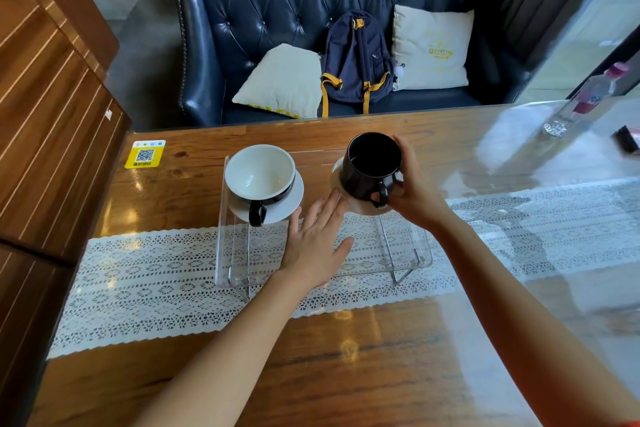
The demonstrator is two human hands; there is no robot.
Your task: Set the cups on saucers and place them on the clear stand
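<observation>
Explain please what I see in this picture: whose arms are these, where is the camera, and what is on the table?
There is no machine: a camera on a person's head looks down at their own bare hands. On the wooden table lies a lace runner with a clear stand on it. A white-lined cup already sits on a saucer on the stand. The right hand holds a black cup on a second saucer; the left hand is open, holding nothing.

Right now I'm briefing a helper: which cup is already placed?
On the clear acrylic stand on the wooden table, look at its left end. The wide black cup with a white inside sits there on a white saucer, untouched; the other cup is all black.
</observation>
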